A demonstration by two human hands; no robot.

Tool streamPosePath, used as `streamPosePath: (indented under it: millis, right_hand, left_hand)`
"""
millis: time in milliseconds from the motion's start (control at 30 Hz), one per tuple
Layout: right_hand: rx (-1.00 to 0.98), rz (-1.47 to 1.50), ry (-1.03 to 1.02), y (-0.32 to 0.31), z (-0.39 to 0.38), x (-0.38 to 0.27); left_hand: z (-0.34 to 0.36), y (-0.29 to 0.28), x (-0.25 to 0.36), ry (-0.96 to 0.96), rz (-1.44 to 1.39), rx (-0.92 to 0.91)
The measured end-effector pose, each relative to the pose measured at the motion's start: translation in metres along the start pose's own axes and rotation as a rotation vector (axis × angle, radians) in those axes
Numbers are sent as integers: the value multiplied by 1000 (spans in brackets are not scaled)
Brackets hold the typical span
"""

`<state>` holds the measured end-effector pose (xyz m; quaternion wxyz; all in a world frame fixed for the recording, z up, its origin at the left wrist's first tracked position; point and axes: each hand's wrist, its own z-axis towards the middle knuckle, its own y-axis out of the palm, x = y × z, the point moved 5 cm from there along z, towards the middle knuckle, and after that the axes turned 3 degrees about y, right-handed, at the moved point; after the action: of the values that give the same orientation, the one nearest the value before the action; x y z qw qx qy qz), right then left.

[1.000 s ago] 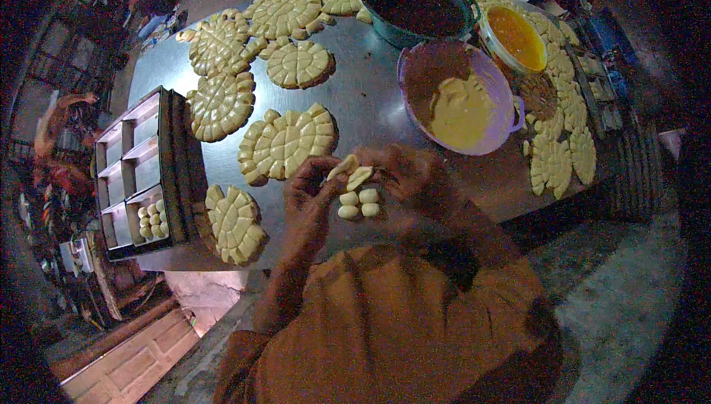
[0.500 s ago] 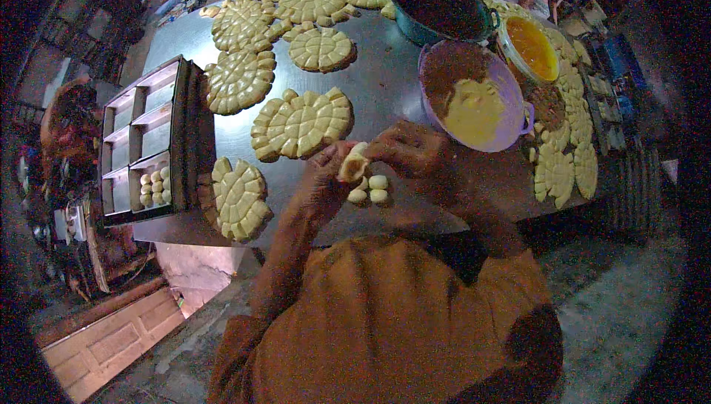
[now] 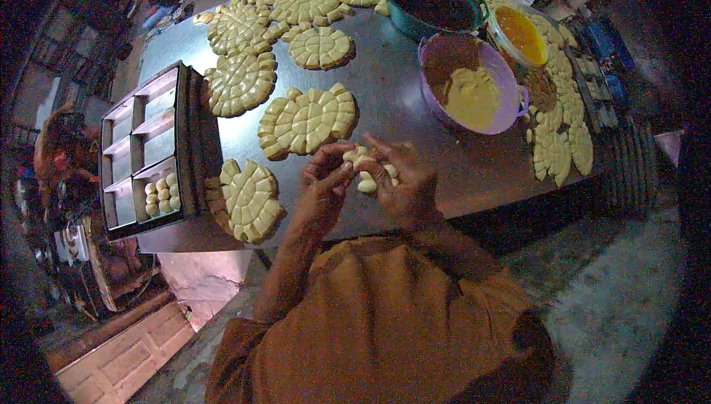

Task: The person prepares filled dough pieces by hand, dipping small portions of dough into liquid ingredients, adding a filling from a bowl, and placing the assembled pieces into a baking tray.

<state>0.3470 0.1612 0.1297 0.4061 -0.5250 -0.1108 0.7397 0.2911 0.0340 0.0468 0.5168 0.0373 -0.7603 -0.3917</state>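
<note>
A small piece of pale dough [image 3: 360, 157] is held up between my two hands over the metal table [image 3: 385, 108]. My left hand [image 3: 324, 174] pinches its near-left side with thumb and fingers. From the other side, my right hand [image 3: 409, 176] closes on the dough with bent fingers. Just under the hands lie a few small dough balls [image 3: 366, 185], partly covered by the right hand. Beyond my left hand sits a large round of segmented dough [image 3: 308, 121], and a smaller one [image 3: 249, 200] lies to its left.
A lilac bowl [image 3: 511, 111] of yellow filling stands ahead to the right. Behind it are a dark green tub [image 3: 404, 22] and a basin of orange liquid [image 3: 522, 34]. At left, a divided metal tray [image 3: 138, 130] holds several dough balls. More dough rounds [image 3: 241, 82] cover the far side.
My right hand has come in against the dough piece, whose hollow opening showed before and is now pinched between both hands. The view has shifted slightly.
</note>
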Motion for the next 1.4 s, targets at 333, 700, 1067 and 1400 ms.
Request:
streamPosePath:
  millis: [333,700,1067,1400]
  right_hand:
    - [-77,319,219,36,-25,7]
    - [-80,-146,-295,32,-32,-2]
    - [-247,55,34,27,-25,31]
    - [-545,227,274,25,-6,62]
  left_hand:
    - [-31,-16,28,76,291,149]
    - [-30,-8,22,60,536,58]
    - [-21,-7,-11,72,421,-15]
    - [-7,-9,-19,184,745,-55]
